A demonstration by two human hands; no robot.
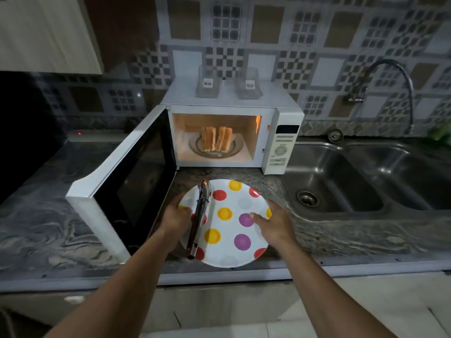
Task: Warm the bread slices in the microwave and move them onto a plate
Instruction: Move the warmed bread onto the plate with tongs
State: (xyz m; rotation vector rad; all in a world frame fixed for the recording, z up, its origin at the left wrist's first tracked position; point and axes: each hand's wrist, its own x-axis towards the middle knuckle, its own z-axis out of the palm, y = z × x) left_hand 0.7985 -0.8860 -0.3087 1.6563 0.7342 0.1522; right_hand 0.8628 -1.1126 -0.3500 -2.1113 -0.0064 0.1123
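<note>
Several bread slices (216,139) stand upright on the glass turntable inside the lit white microwave (283,147), whose door (131,176) hangs wide open to the left. In front of it, on the counter, is a white plate (229,258) with red, yellow and purple dots. Metal tongs (200,215) lie across the plate's left part. My left hand (177,217) grips the plate's left rim beside the tongs. My right hand (273,224) holds the right rim, thumb resting on the plate's face.
A steel double sink (346,181) lies right of the microwave, with a flexible tap (390,76) above it. Two clear containers (229,85) sit on top of the microwave. The open door blocks the counter to the plate's left. Marbled counter (48,215) stretches further left.
</note>
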